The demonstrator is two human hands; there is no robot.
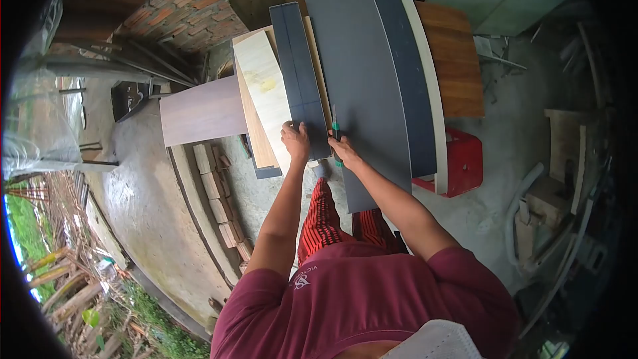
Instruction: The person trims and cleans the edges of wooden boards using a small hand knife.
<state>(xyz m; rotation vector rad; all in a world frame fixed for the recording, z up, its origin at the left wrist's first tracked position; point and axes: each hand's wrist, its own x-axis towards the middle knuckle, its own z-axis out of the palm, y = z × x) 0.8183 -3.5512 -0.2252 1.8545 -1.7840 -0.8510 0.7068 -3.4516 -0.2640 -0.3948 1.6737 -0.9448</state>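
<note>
My left hand [295, 141] rests with its fingers apart on the lower left edge of a narrow dark grey board [299, 73]. Thin marking lines run along and across that board. A tool with a green and black handle [337, 134] is in my right hand [342, 149], its thin shaft pointing away from me along the narrow board's right edge. Below this hand lies a wide dark grey panel [359, 66]. A pale wooden board [262, 73] lies just left of the narrow one, partly under my left hand.
A red plastic stool [462, 163] supports the panels on the right, beside a brown wooden board [452, 60]. To the left are a light purplish board [203, 110] and a row of wooden blocks [219, 196]. A brick wall [193, 6] stands behind.
</note>
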